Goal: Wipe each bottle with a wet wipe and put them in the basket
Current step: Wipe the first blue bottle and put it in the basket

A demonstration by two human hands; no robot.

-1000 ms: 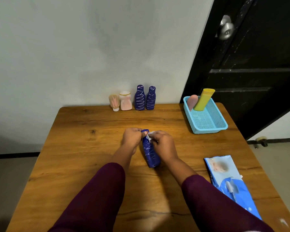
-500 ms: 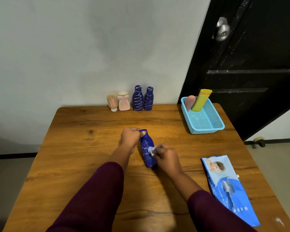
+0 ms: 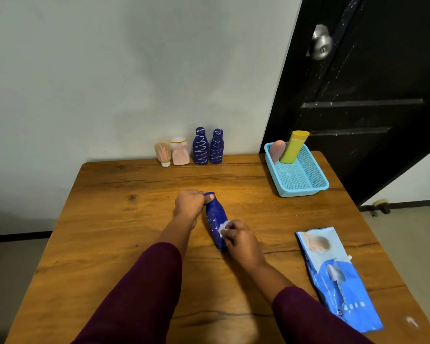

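Note:
A dark blue bottle (image 3: 215, 216) lies on its side in the middle of the wooden table (image 3: 114, 219), cap pointing away from me. My left hand (image 3: 189, 203) grips its cap end. My right hand (image 3: 241, 238) pinches a small white wet wipe (image 3: 223, 227) against the bottle's lower body. Against the wall stand two more blue bottles (image 3: 200, 146) (image 3: 217, 146), a pale pink jar (image 3: 179, 151) and a small beige bottle (image 3: 163, 153). The light blue basket (image 3: 305, 187) at the right back holds a yellow bottle (image 3: 294, 147) and a pink bottle (image 3: 276, 150).
A blue wet wipe pack (image 3: 335, 276) lies flat near the table's right front edge. A black door (image 3: 372, 83) with a metal knob stands behind the basket. A grey wall runs along the table's far edge.
My right hand has slid the wipe from the bottle's cap end down toward its lower body. My left hand has stayed on the cap end.

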